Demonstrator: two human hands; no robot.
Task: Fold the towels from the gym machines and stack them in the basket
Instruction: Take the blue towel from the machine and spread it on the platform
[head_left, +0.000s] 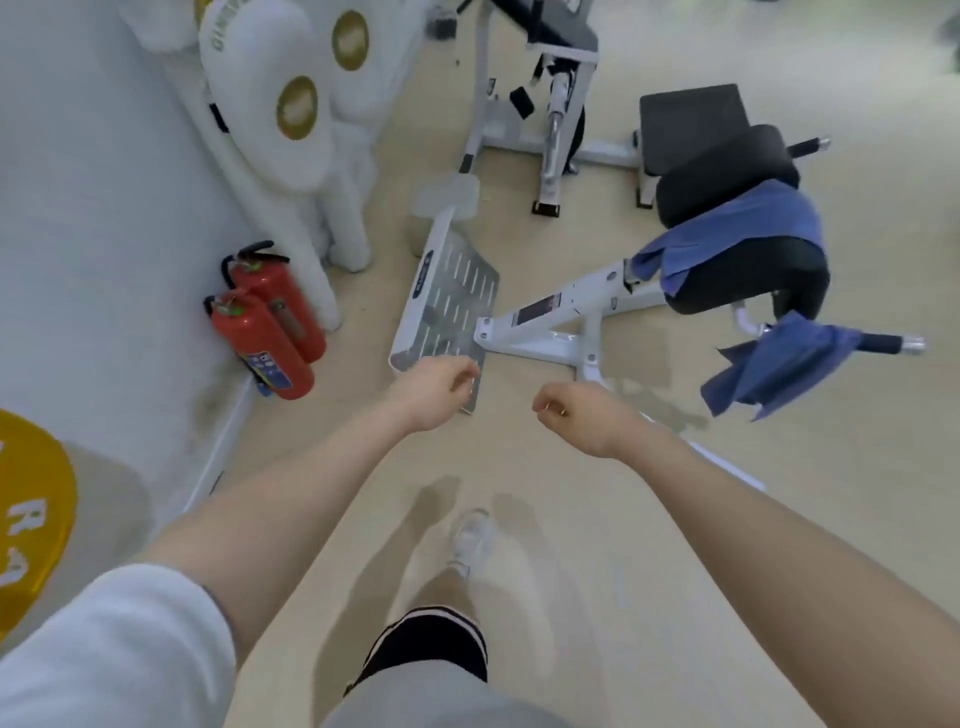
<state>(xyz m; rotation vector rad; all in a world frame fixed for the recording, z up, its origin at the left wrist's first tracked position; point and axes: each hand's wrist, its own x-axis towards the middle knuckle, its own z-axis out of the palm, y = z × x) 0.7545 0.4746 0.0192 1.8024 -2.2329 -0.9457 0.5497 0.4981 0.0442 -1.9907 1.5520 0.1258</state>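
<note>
Two blue towels hang on a white gym machine (550, 317) at the right. One blue towel (737, 234) lies draped over the machine's black pads. The other blue towel (779, 364) hangs from a black-gripped handle lower down. My left hand (436, 389) and my right hand (576, 415) are stretched out in front of me above the floor, fingers loosely curled, holding nothing. Both hands are well short of the towels. No basket is in view.
Two red fire extinguishers (270, 332) stand against the white wall at left. A perforated metal footplate (447, 306) sits on the floor ahead. Another white machine (550, 104) stands behind. A yellow weight plate (26, 514) is at far left. My foot (470, 540) steps forward.
</note>
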